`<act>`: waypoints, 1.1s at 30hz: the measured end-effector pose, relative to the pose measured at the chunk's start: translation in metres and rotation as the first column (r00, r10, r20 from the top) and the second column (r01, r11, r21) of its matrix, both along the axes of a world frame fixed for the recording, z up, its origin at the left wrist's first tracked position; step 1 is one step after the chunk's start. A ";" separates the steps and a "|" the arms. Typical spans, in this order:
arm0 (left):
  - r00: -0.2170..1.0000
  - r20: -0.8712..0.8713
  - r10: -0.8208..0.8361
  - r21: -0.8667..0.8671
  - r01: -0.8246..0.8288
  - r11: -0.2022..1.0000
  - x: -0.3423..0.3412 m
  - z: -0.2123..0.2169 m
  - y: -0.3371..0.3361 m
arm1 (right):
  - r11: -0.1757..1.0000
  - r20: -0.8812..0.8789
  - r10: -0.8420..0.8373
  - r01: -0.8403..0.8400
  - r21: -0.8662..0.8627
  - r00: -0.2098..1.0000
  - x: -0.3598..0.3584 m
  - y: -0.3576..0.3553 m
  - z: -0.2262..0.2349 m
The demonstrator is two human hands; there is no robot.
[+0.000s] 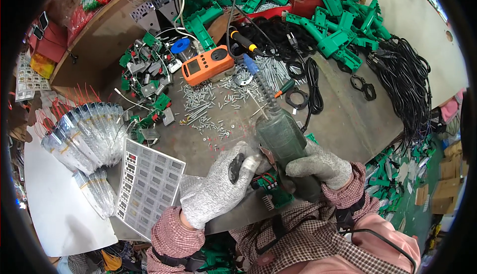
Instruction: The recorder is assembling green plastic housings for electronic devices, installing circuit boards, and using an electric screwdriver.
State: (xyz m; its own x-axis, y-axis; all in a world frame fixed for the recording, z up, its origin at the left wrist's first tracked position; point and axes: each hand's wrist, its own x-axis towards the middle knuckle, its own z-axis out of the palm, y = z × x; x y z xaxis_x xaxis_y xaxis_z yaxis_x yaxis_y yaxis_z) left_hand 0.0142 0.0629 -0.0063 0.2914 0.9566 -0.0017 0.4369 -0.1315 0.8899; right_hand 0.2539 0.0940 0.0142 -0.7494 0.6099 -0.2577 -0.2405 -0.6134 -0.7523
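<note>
Both of my hands wear grey-white knitted gloves. In my right hand point(320, 167) is a dark green electric screwdriver point(280, 137), its thick body tilted and a coiled cord leading up from its top. My left hand point(223, 179) is just left of the tool, with thumb and fingers drawn together; what lies between them is hidden. A dark patch marks the left glove. Below the tool, near the table's front edge, sits a green circuit board point(278, 194) with red wires and a finned metal heat sink, partly covered by the tool.
Loose screws point(198, 100) are scattered mid-table beside an orange meter point(208, 65). Circuit boards point(149, 85), bagged parts point(87, 132) and a sticker sheet point(151, 184) lie left. Green plastic housings point(338, 35) are heaped at the back, with black power cords point(402, 85) at right.
</note>
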 end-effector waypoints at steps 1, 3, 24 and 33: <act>0.990 0.134 0.045 -0.054 -0.038 0.998 0.001 -0.003 -0.004 | 1.000 -0.019 0.007 -0.007 -0.016 1.000 0.001 0.000 -0.001; 0.960 0.261 0.098 -0.113 -0.070 0.991 0.000 -0.009 -0.005 | 1.000 -0.003 -0.024 0.024 -0.002 1.000 -0.004 0.000 0.009; 0.903 0.429 0.022 -0.338 0.138 0.931 0.000 0.014 -0.012 | 0.456 -0.001 -0.776 0.563 0.690 0.630 0.049 -0.011 0.020; 0.809 -0.499 -0.311 0.132 0.425 0.895 0.004 0.024 -0.014 | 0.219 -0.021 -0.923 0.568 0.794 0.385 0.029 -0.001 -0.009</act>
State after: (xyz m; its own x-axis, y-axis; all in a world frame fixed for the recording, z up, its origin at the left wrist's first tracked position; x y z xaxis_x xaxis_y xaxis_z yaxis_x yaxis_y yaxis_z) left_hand 0.0179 0.0492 0.0178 0.6420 0.7665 -0.0201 0.6582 -0.5375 0.5271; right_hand 0.2826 0.0934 0.0055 0.2456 0.9066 0.3431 0.1070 0.3264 -0.9392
